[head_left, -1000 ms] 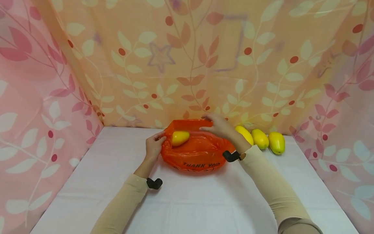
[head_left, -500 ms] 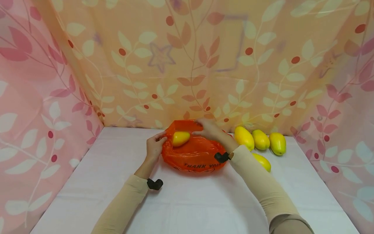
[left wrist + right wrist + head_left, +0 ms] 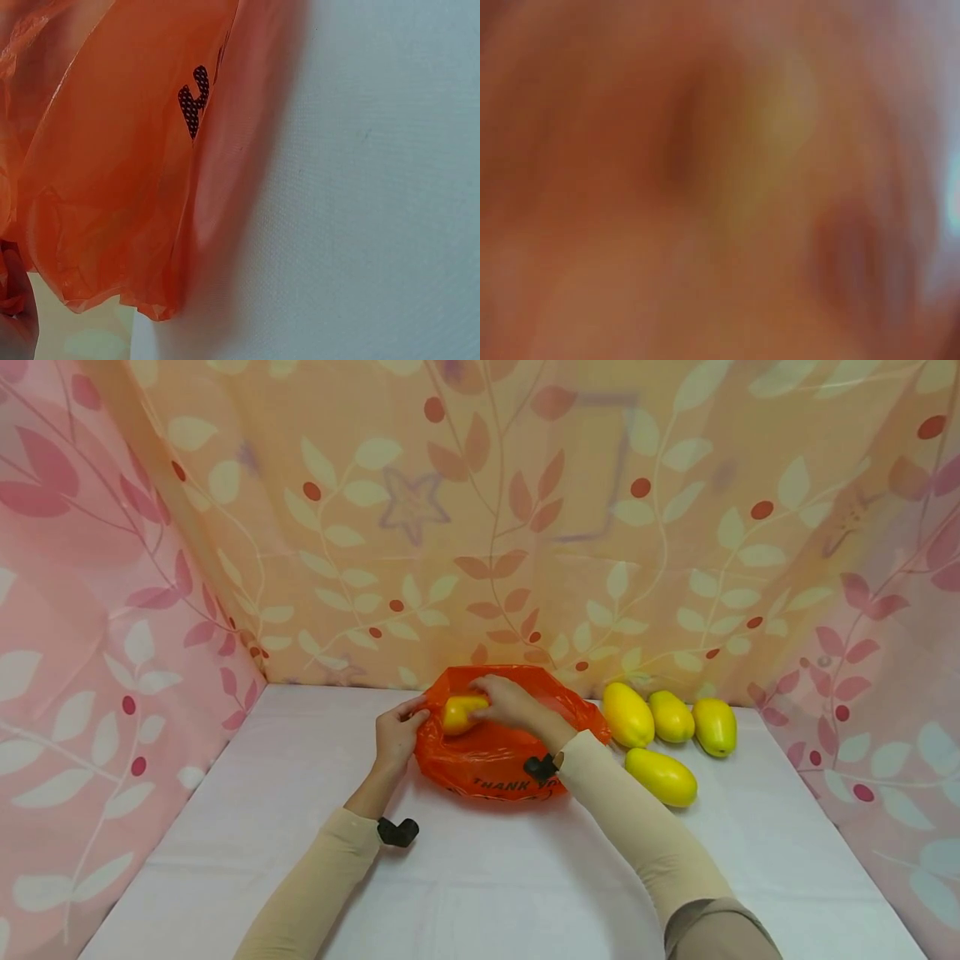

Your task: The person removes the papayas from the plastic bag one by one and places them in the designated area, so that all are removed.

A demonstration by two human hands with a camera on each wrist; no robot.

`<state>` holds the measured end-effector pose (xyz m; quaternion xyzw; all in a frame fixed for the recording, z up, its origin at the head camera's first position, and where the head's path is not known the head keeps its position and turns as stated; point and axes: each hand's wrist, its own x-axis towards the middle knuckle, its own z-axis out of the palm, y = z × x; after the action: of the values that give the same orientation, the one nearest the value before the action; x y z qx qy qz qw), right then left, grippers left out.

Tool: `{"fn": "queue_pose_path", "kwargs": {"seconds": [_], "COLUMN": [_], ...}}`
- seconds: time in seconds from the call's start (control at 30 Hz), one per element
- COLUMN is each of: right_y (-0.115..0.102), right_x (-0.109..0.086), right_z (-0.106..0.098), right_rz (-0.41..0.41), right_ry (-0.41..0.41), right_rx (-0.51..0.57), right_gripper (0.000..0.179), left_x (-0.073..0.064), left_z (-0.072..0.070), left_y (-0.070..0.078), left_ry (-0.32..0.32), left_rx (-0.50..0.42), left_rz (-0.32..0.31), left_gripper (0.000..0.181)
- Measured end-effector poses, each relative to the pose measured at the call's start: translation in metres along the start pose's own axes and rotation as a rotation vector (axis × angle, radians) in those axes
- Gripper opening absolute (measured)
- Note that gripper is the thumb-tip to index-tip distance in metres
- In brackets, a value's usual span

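An orange-red plastic bag (image 3: 495, 764) printed "THANK YOU" lies on the white table with its mouth spread. My left hand (image 3: 395, 739) pinches the left edge of that mouth. Inside the bag, towards its left, lies a yellow mango (image 3: 454, 717). My right hand (image 3: 506, 702) is over the bag's opening, its thumb and fingers apart around the right end of this mango. The left wrist view shows the bag's side (image 3: 112, 187) and a bit of my left hand (image 3: 19, 307). Blur covers the right wrist view, where only a yellowish patch stands out against orange.
Right of the bag, several more yellow mangoes lie on the table, three in a back row with the nearest one (image 3: 627, 715) close to the bag. Another mango (image 3: 662, 777) lies in front of them. Patterned cloth walls (image 3: 420, 568) border the table (image 3: 465, 893).
My right hand has moved left across the bag's mouth to the mango inside. Its arm has uncovered the front mango at the right. My left hand keeps its place on the bag.
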<state>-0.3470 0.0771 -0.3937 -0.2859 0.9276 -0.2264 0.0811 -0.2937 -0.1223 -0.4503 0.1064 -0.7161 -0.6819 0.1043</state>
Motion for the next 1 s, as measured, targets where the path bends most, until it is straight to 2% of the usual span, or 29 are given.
{"fn": "queue_pose_path", "kwargs": {"seconds": [0.37,0.7,1.0], "right_y": [-0.008,-0.008,-0.013], "right_x": [0.009,0.018,0.02], "right_z": [0.017,0.03,0.039], "right_rz": [0.014,0.01,0.001], "right_ry": [0.008,-0.027,-0.087], "right_rx": [-0.038,-0.002,-0.169], "right_gripper": [0.054,0.059,0.069], "left_x": [0.002,0.001,0.002], "left_z": [-0.001,-0.004,-0.005], "left_y": [0.0,0.001,0.0], "left_ry": [-0.006,-0.018,-0.012], "left_rx": [0.003,0.022,0.01], "left_rz": [0.002,-0.017,-0.028], "left_gripper": [0.03,0.03,0.03]}}
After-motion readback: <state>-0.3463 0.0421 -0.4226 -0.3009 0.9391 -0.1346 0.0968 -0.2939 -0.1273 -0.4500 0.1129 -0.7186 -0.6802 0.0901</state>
